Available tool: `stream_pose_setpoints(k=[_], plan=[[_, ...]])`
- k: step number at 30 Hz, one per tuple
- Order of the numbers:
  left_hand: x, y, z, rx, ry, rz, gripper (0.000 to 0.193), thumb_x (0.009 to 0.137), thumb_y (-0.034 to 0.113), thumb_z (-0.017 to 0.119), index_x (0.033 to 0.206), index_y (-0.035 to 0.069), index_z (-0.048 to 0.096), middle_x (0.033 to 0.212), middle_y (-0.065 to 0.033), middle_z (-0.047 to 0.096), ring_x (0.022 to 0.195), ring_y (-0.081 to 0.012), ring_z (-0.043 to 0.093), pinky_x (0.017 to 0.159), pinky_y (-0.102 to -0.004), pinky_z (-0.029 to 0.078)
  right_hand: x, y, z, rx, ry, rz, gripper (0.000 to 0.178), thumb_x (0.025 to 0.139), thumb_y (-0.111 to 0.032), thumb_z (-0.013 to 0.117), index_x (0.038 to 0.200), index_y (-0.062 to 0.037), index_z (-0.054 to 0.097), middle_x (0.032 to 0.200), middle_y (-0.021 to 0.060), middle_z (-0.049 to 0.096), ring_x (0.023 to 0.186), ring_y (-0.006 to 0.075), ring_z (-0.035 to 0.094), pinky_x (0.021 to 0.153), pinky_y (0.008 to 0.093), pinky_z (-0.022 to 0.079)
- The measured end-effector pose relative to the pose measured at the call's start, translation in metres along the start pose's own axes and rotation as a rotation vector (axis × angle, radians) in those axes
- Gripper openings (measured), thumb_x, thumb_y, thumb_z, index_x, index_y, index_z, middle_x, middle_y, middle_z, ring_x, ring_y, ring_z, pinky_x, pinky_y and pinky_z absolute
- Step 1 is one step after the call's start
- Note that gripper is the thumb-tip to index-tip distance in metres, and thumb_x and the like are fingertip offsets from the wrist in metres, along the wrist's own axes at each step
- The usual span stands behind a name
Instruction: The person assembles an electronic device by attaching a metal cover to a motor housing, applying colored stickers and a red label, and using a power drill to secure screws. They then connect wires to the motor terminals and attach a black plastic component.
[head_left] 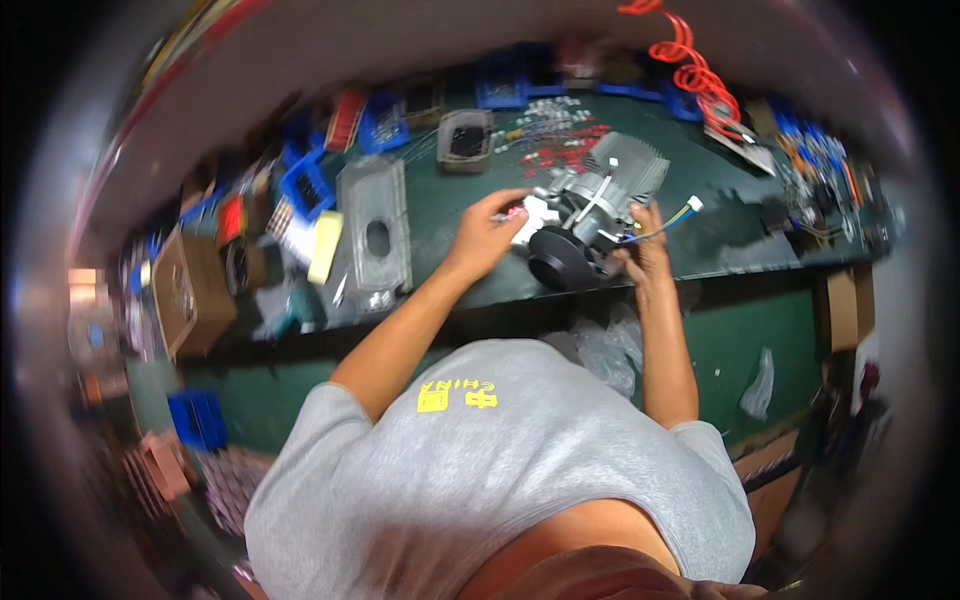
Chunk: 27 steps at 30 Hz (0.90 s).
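Note:
A silver metal heater-like unit (598, 212) lies near the bench's front edge, its finned block (634, 165) pointing away from me. On its near side is a round black fan housing (560, 258). My right hand (648, 245) grips the unit's right side, the thumb by the black housing. Blue and yellow-green wires (665, 225) run past that hand to a white plug (695, 203). At the unit's left, my left hand (484, 238) has its fingers curled in a pinch beside a white and red part (530, 218); what they hold is too blurred to name.
A long grey metal housing (375, 190) and a yellow pad (324, 247) lie to the left. Behind stand a tub of black parts (465, 140), blue bins (383, 122) and scattered small connectors (560, 135). A red coiled hose (700, 80) hangs at the back right, near bundled wiring (825, 180).

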<state>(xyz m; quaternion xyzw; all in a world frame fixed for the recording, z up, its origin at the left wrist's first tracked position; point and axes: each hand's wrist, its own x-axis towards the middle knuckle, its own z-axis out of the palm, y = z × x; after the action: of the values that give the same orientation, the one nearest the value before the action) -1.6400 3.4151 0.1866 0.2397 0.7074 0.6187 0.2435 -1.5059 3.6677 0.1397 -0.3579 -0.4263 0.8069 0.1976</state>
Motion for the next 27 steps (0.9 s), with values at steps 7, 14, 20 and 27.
stream_pose_setpoints(k=[7,14,20,27], plan=[[-0.078,-0.031,-0.1,0.179,0.237,0.058,0.055,0.083,0.036,0.082,0.124,0.002,0.068,0.11,-0.0161,0.061,0.093,-0.0267,0.064,0.083,-0.0362,0.053,-0.079,0.057,0.16,-0.345,-0.131,0.054,0.091,0.077,-0.022,0.086,0.151,-0.0119,0.034,0.119,0.0114,0.062,0.102,0.0262,0.066,0.073,0.0473,0.062],[-0.123,-0.06,-0.188,0.155,0.419,0.048,0.046,0.082,0.023,0.085,0.122,0.004,0.07,0.103,-0.0057,0.06,0.088,-0.0134,0.057,0.079,-0.0278,0.05,-0.083,0.123,0.245,-0.54,-0.273,0.026,0.105,0.071,-0.022,0.091,0.154,-0.0024,0.029,0.131,0.0209,0.056,0.106,0.0286,0.065,0.079,0.0403,0.058],[-0.125,-0.086,-0.241,0.04,0.418,0.018,0.026,0.089,0.005,0.072,0.114,-0.002,0.068,0.094,-0.0051,0.066,0.079,-0.0097,0.061,0.071,-0.0262,0.051,-0.071,0.168,0.307,-0.617,-0.401,-0.206,0.1,0.07,-0.02,0.09,0.15,0.003,0.034,0.124,0.0179,0.06,0.103,0.021,0.064,0.085,0.0327,0.055],[-0.138,-0.131,-0.286,-0.418,0.621,-0.167,0.013,0.092,0.008,0.064,0.102,0.0,0.062,0.09,-0.0055,0.065,0.071,-0.0114,0.06,0.064,-0.0265,0.051,-0.051,0.202,0.353,-0.866,-0.372,-0.332,0.114,0.061,-0.036,0.092,0.149,0.0071,0.035,0.135,0.0267,0.057,0.122,0.0319,0.059,0.102,0.0371,0.049]])
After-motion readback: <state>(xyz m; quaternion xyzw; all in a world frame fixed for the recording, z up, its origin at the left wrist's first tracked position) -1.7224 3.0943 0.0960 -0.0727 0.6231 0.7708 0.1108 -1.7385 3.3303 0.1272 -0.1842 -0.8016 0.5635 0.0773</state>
